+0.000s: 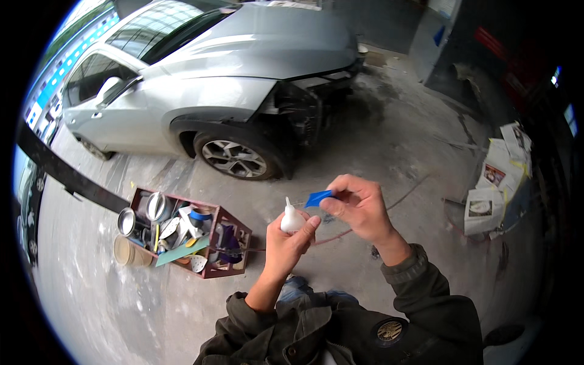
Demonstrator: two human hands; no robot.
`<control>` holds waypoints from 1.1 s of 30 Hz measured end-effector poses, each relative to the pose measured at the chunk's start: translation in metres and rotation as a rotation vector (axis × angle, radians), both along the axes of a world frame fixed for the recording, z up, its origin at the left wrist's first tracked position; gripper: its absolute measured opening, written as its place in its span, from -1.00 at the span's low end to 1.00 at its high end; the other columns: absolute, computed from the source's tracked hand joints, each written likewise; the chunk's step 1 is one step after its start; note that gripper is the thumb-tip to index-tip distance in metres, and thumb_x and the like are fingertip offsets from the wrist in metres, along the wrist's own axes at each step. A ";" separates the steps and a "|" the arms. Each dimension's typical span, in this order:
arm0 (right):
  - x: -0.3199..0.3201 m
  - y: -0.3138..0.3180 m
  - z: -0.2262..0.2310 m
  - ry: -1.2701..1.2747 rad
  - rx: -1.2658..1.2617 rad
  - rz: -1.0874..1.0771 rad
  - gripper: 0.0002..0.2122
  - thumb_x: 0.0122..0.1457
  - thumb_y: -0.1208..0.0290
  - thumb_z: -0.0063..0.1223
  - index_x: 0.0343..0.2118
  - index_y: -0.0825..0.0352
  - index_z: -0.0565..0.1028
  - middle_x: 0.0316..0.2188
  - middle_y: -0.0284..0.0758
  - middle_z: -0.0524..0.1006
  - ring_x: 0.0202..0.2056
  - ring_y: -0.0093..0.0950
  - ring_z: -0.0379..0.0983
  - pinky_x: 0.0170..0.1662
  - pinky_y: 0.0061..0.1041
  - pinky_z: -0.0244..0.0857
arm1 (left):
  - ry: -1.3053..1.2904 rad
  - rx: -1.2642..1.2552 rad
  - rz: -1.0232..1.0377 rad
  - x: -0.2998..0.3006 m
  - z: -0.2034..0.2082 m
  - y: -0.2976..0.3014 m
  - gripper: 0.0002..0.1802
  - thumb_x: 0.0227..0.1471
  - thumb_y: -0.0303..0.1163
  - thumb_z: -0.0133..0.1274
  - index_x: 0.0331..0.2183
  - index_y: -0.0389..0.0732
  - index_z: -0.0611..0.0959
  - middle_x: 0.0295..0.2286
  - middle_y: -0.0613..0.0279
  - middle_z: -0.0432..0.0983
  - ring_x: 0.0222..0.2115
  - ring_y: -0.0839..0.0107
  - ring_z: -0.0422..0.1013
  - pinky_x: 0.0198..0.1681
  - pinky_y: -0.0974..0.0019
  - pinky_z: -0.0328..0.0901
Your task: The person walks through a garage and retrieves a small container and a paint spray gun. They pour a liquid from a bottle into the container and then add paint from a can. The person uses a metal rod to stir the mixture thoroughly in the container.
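My left hand (282, 246) is wrapped round a small white squeeze bottle (292, 221), which stands upright with its thin nozzle pointing up. Just to the right of the bottle, my right hand (363, 210) pinches a small, flat, bright blue piece (317, 199) between thumb and forefinger. That piece has a pointed edge and may be a strip of tape; I cannot tell for sure. Its left tip is close to the bottle but apart from the nozzle. Both hands are in mid-air in front of my body.
A dark red crate (226, 213) full of cans, spreaders and tape rolls sits on the floor at left, beside a beige tub (129, 250). Ahead stands a silver car (213, 67) with its front bumper off. A hose (404, 198) crosses the floor; paper-covered parts (496, 182) lie right.
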State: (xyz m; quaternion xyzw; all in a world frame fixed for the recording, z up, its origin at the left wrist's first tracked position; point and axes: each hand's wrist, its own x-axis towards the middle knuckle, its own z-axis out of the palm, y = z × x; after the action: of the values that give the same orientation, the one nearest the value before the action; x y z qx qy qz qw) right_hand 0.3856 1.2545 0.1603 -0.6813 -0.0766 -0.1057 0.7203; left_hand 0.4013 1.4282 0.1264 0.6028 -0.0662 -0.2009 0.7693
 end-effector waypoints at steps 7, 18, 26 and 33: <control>-0.094 -0.067 0.018 -0.054 -0.116 -0.086 -0.79 0.07 0.39 0.27 -0.35 0.42 0.52 -0.45 -0.39 0.55 -0.39 -0.64 0.49 -0.30 -0.62 0.39 | -0.079 0.027 -0.249 -0.086 0.017 -0.081 -0.74 0.04 -0.26 0.22 -0.44 -0.21 0.52 -0.66 0.43 0.42 -0.70 0.72 0.25 -0.68 0.56 0.08; -0.238 -0.178 0.031 -0.156 -0.273 -0.440 -0.80 0.04 0.39 0.29 -0.37 0.40 0.54 -0.40 -0.35 0.57 -0.44 -0.60 0.50 -0.34 -0.60 0.39 | -0.264 0.057 -0.484 -0.194 0.029 -0.208 -0.74 0.03 -0.28 0.22 -0.46 -0.23 0.53 -0.67 0.42 0.44 -0.65 0.66 0.32 -0.61 0.51 0.20; -0.344 -0.253 0.034 -0.227 -0.499 -0.945 -0.85 -0.05 0.59 0.31 -0.40 0.38 0.55 -0.45 -0.35 0.51 -0.51 -0.62 0.42 -0.48 -0.66 0.30 | -0.461 0.055 -0.623 -0.258 0.020 -0.328 -0.76 -0.01 -0.38 0.22 -0.38 -0.31 0.53 -0.65 0.22 0.49 -0.62 0.52 0.43 -0.54 0.40 0.30; -0.445 -0.348 0.029 -0.063 -0.540 -1.126 -0.90 0.05 0.61 0.18 -0.34 0.40 0.57 -0.41 -0.36 0.52 -0.48 -0.63 0.37 -0.47 -0.66 0.23 | -0.616 0.006 -0.837 -0.331 0.011 -0.463 -0.75 -0.04 -0.40 0.22 -0.37 -0.32 0.52 -0.66 0.08 0.48 -0.67 0.32 0.45 -0.53 0.33 0.32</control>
State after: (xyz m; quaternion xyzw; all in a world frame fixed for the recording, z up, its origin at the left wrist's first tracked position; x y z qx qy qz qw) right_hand -0.0598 0.9063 0.1895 -0.7719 0.2490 -0.4659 0.3537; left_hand 0.0704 0.9649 0.1370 0.5581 -0.5245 -0.3050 0.5660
